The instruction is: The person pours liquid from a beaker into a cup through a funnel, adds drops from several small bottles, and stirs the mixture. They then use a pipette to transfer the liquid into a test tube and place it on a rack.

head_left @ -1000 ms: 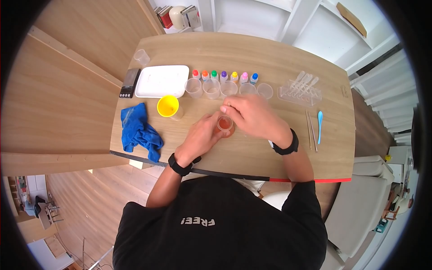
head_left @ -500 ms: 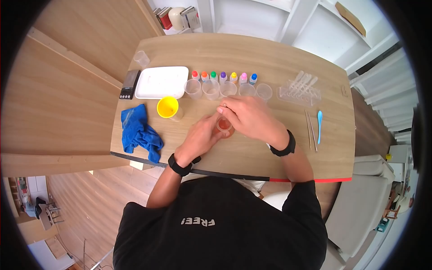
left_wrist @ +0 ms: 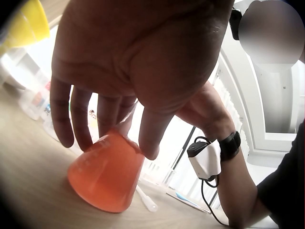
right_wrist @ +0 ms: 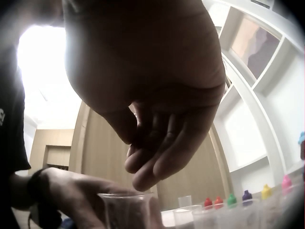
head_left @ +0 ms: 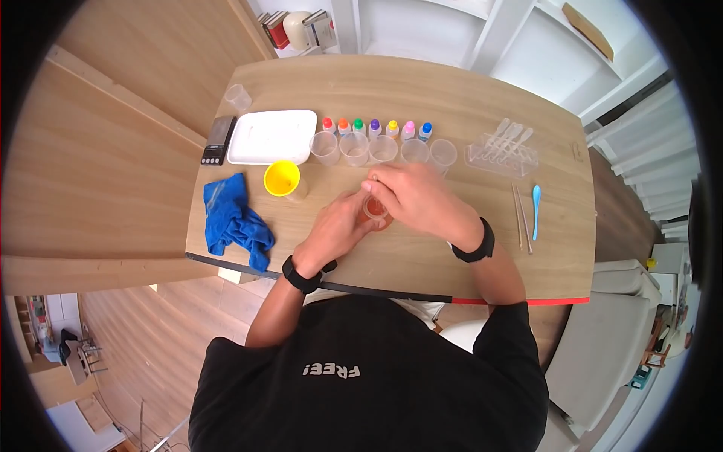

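A conical flask [head_left: 374, 208] of orange-red liquid stands on the table in front of me. My left hand [head_left: 336, 227] grips its neck, thumb on one side and fingers on the other. In the left wrist view the flask [left_wrist: 107, 174] looks slightly tilted by the lens, its base at the tabletop. Just over the mouth is my right hand [head_left: 422, 197], pinching a thin stick [head_left: 374, 178]; only its small top end shows above the fingertips, and I cannot tell what kind it is. The right wrist view shows the flask's clear rim [right_wrist: 126, 195] below the curled right fingers.
Several clear cups [head_left: 324, 148] and dye bottles with coloured caps [head_left: 393, 126] line the back. Left are a yellow-rimmed cup [head_left: 282, 178], white tray [head_left: 273, 137], scale [head_left: 218, 140] and blue cloth [head_left: 235, 218]. Right are a pipette rack [head_left: 503, 157], thin rods [head_left: 523, 218] and blue spoon [head_left: 535, 212].
My right hand has shifted slightly left and closer over the flask mouth, the stick's top end moving with it. The left hand keeps its hold on the flask.
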`<state>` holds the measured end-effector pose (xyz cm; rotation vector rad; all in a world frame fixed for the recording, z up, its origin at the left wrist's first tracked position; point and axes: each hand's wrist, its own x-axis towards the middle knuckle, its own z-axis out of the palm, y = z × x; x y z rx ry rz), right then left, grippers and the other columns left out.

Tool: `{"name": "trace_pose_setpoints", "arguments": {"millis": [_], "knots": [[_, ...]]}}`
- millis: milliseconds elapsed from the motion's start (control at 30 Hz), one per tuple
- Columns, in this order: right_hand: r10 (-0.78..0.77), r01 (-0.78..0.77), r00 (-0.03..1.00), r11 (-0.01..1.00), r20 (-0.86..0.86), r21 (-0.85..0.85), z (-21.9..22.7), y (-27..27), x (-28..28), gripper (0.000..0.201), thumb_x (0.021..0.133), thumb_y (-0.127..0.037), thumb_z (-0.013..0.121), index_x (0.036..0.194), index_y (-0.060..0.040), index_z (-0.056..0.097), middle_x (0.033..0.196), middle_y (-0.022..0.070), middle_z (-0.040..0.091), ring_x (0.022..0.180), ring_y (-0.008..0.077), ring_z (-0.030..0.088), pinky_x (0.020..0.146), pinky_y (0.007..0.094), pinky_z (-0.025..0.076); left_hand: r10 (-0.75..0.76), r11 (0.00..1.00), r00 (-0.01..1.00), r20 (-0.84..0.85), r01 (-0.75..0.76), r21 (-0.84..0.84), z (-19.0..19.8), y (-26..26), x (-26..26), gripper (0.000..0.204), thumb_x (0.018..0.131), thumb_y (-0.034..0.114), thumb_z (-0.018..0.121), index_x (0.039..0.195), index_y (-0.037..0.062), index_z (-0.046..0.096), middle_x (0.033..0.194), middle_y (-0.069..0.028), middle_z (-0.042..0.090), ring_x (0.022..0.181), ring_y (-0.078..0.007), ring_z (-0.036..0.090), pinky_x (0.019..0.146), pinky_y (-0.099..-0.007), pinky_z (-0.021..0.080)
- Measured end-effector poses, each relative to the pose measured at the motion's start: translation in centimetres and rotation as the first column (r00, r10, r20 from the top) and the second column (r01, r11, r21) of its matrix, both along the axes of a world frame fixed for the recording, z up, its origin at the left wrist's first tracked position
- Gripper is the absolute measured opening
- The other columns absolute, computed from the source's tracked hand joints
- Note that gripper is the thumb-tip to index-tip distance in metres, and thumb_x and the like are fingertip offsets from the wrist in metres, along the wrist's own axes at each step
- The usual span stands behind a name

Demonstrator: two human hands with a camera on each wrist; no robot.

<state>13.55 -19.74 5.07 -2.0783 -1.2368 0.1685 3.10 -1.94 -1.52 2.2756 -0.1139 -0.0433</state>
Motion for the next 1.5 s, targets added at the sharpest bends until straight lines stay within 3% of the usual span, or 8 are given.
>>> {"name": "trace_pose_setpoints", "arguments": {"millis": [333,533,633,733,800,1033,1333,1500], "knots": [[-0.002,0.002,0.999,1.0,0.042,0.007,0.4,-0.6,0.5,0.022,0.105,-0.024,0.063,0.096,-0.0066,0.074,0.084,0.0125,0.073,0.074,0.0345,0.069,0.066,0.0431,0.052,-0.001,1.0,1.0,-0.01,0.001,0.007,0.0,0.1,0.0,0.044,0.093,0.027,0.08,0.128,0.0062,0.065,0.112,-0.0204,0.072,0.106,-0.0417,0.067,0.09,-0.0505,0.053],[0.105,-0.114,0.984,0.992,-0.145,-0.05,0.4,-0.7,0.9,0.022,0.104,-0.024,0.064,0.096,-0.0066,0.075,0.084,0.0127,0.074,0.072,0.0332,0.069,0.064,0.0412,0.052,-0.015,0.999,1.0,0.005,0.015,-0.028,0.1,0.0,0.0,0.041,0.093,0.026,0.081,0.127,0.0087,0.065,0.11,-0.0185,0.073,0.107,-0.0405,0.066,0.09,-0.05,0.053],[0.048,-0.047,0.997,0.999,0.052,-0.013,0.7,-0.7,0.9,0.023,0.105,-0.023,0.063,0.095,-0.0056,0.075,0.084,0.0129,0.074,0.072,0.0327,0.069,0.064,0.0408,0.052,-0.012,0.999,1.0,0.007,0.012,-0.032,0.0,0.1,0.2,0.039,0.093,0.026,0.08,0.125,0.0092,0.065,0.11,-0.0176,0.073,0.108,-0.04,0.066,0.091,-0.0495,0.054],[0.158,-0.162,0.984,0.985,-0.08,-0.055,0.9,-0.7,0.5,0.021,0.104,-0.021,0.064,0.094,-0.0045,0.074,0.081,0.0135,0.072,0.069,0.0329,0.068,0.062,0.041,0.051,-0.025,0.999,1.0,-0.014,0.024,-0.042,-0.2,0.1,0.1,0.039,0.093,0.027,0.08,0.125,0.0096,0.065,0.111,-0.0173,0.073,0.108,-0.0397,0.066,0.09,-0.0494,0.054],[0.083,-0.078,0.996,0.984,-0.023,0.158,1.2,-1.0,0.2,0.018,0.102,-0.017,0.068,0.093,-0.0027,0.073,0.076,0.0127,0.069,0.065,0.0302,0.065,0.06,0.039,0.049,-0.021,0.999,1.0,-0.018,0.02,-0.041,0.0,0.1,0.0,0.039,0.093,0.027,0.08,0.125,0.0098,0.065,0.111,-0.0172,0.073,0.108,-0.0396,0.066,0.09,-0.0494,0.054],[-0.057,0.053,0.998,0.983,0.017,0.178,3.4,-2.5,-0.6,0.019,0.102,-0.019,0.069,0.089,-0.0047,0.071,0.073,0.0098,0.067,0.061,0.0286,0.063,0.057,0.0385,0.047,-0.008,1.0,1.0,0.003,0.008,0.0,0.1,0.2,-0.1,0.038,0.094,0.027,0.08,0.123,0.0095,0.064,0.109,-0.015,0.073,0.108,-0.038,0.067,0.09,-0.0492,0.054],[-0.119,0.14,0.987,0.966,-0.109,0.218,3.6,-4.0,-1.7,0.016,0.104,-0.009,0.065,0.104,0.0039,0.075,0.102,0.0092,0.067,0.09,0.0205,0.064,0.075,0.0331,0.05,-0.039,0.999,0.999,0.025,0.039,-0.02,0.4,0.1,-0.1,0.038,0.094,0.025,0.08,0.124,0.008,0.064,0.111,-0.0145,0.073,0.11,-0.037,0.067,0.091,-0.0481,0.055],[-0.149,0.114,0.982,0.96,0.12,0.257,3.8,-3.3,-3.3,0.017,0.104,-0.011,0.065,0.105,0.0009,0.077,0.107,0.0095,0.067,0.096,0.025,0.066,0.086,0.0363,0.053,-0.062,0.998,0.997,0.042,0.062,0.008,0.3,0.2,-0.2,0.037,0.094,0.025,0.079,0.123,0.0081,0.064,0.113,-0.0145,0.074,0.109,-0.0377,0.068,0.089,-0.0484,0.056]]}}
